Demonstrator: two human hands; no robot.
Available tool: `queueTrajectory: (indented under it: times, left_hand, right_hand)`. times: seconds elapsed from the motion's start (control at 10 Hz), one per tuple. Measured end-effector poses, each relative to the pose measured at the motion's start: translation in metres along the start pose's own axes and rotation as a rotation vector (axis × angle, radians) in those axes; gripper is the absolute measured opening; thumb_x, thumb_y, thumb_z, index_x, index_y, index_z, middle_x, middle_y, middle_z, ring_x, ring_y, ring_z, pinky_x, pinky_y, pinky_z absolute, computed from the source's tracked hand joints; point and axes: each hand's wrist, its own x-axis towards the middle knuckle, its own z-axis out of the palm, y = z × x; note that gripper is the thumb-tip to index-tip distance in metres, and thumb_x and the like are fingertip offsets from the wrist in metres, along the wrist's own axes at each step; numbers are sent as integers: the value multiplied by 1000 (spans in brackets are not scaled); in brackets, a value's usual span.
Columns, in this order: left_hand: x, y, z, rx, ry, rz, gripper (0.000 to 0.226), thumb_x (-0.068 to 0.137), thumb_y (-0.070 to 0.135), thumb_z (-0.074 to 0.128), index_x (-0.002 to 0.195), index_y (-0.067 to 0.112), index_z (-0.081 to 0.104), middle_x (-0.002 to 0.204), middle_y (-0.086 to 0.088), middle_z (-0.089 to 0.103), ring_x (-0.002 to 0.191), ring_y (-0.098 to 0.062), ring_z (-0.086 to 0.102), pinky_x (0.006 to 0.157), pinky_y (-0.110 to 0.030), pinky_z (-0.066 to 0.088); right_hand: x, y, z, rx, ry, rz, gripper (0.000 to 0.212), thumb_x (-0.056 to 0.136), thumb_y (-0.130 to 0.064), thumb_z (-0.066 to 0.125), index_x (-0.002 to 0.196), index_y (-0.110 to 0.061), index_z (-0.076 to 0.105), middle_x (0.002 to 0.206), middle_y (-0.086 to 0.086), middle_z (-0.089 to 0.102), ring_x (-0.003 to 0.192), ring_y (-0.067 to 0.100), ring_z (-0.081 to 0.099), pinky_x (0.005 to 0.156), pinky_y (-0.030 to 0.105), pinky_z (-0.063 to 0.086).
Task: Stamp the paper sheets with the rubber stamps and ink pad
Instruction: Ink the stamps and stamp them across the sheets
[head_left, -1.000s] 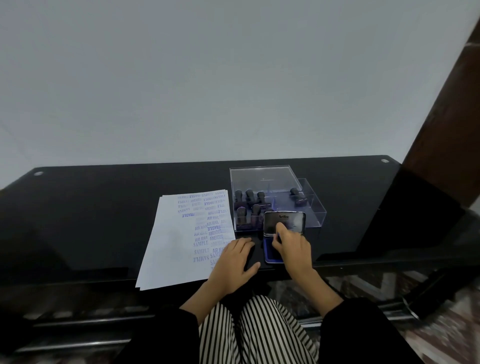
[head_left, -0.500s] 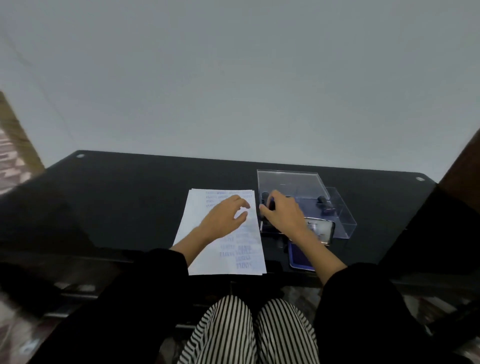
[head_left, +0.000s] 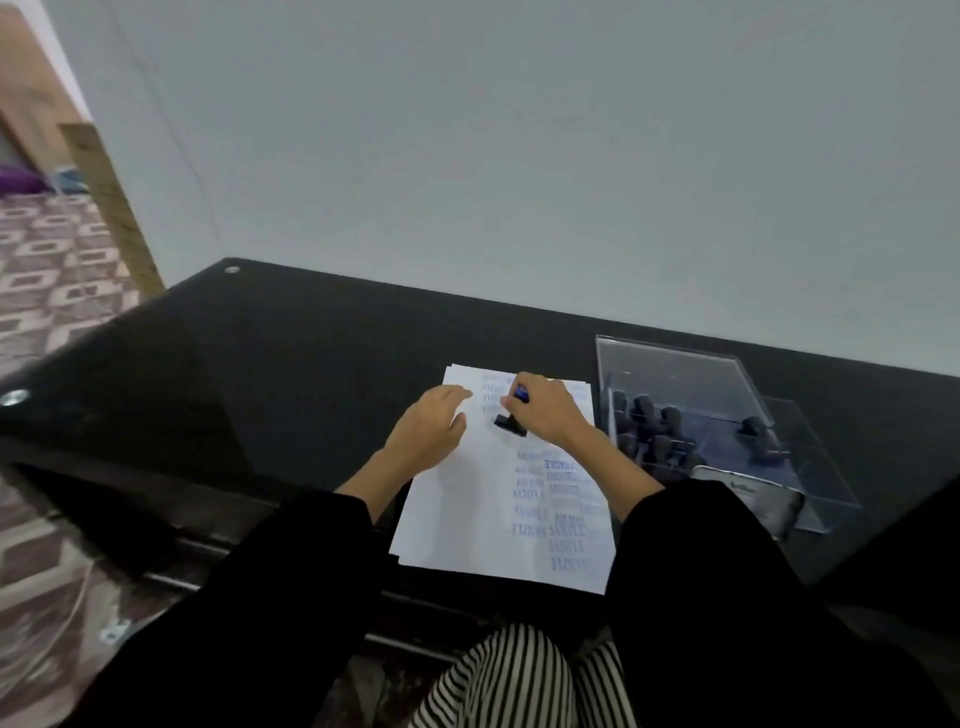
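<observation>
Single head-worn view, looking forward and steeply down from above the lap, rolled a little, with the table (head_left: 311, 353) aslant. Close in, sleeves (head_left: 260, 597) filling the lower frame, the right hand (head_left: 548, 413) gripping a stamp (head_left: 510, 425) near centre, the left hand (head_left: 428, 434) just beside it. Beyond the hands, grey wall (head_left: 519, 156) across the upper half; far left of the left hand, patterned floor (head_left: 52, 270); right of the right hand, a clear box (head_left: 675, 374).

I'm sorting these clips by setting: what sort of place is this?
Probably a room in a home: a glossy black table against a bare wall, a patterned floor at left, and a wooden door frame.
</observation>
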Motion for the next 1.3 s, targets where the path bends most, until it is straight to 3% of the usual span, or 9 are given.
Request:
queueTrajectory:
  times: [0.3, 0.5, 0.8, 1.1, 1.3]
  left_hand:
    - [11, -14, 26, 161, -74, 19, 49, 101, 27, 28, 148, 15, 21, 157, -1, 13, 146, -17, 6, 117, -39, 11]
    - [8, -19, 38, 186, -123, 8, 50, 102, 30, 24, 149, 15, 16, 158, -1, 9, 146, -16, 3, 118, -36, 4]
    - [7, -19, 40, 224, -107, 24, 50, 102, 30, 22, 149, 14, 15, 158, -2, 9, 146, -17, 4, 118, -35, 3]
    - [8, -22, 42, 215, -103, 26, 50, 102, 30, 23, 148, 14, 17, 158, -2, 10, 146, -17, 4, 118, -36, 4]
    - [8, -21, 42, 221, -96, 31, 50, 102, 30, 23, 148, 14, 16, 158, -2, 10, 146, -17, 5, 118, -36, 4]
  right_hand:
    - [21, -1, 22, -124, -17, -45, 20, 94, -25, 48, 82, -9, 46, 80, 8, 53, 73, 21, 48, 64, 30, 38]
    - [24, 2, 28, -169, -32, -40, 23, 95, -24, 47, 101, -4, 57, 98, 14, 63, 76, 21, 51, 71, 33, 45]
    - [17, 2, 31, -135, -70, -26, 13, 98, -21, 41, 90, -11, 37, 73, 5, 47, 56, 13, 37, 48, 24, 26]
    - [9, 7, 42, -142, 9, -72, 11, 99, -20, 39, 92, -14, 34, 77, 8, 51, 52, 11, 37, 49, 23, 30]
    - [18, 6, 40, -135, -35, -41, 11, 98, -20, 42, 92, -14, 35, 82, 11, 55, 61, 17, 44, 53, 26, 33]
